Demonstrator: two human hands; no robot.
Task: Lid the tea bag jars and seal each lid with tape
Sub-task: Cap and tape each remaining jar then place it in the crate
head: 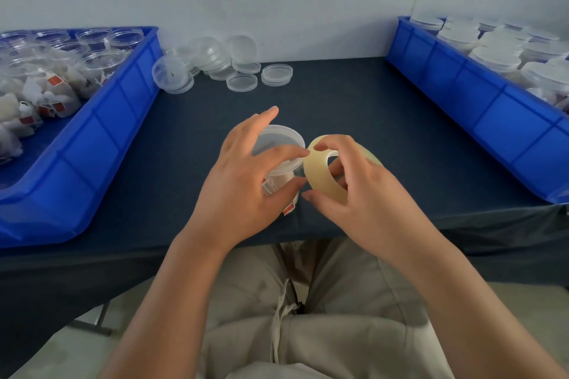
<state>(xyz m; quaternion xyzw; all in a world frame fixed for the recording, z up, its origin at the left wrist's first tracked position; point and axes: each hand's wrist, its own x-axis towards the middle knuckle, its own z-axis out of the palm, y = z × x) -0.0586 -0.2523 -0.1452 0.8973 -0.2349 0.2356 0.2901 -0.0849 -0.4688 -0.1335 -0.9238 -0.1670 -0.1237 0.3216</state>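
Here we are at the middle of the dark worktop (369, 114), near its front edge, and the left grip (243, 181) is wrapped round the tea bag jar (278, 140): thumb against its side, fingers curled over the lid, which sits on top. A red tag (288, 211) shows at the bottom of the jar. Just beside it, touching at the lid's rim, we see the tape roll (320, 172), pinched by the right grip (363, 194) with the thumb under the roll and fingers over and through its core. On the left, a blue bin (92, 144) holds open jars (95, 40) and loose tea bags (46, 92). On the right, a second blue bin (480, 92) carries lidded jars (498, 52). At the back, spare lids (243, 81) lie scattered.
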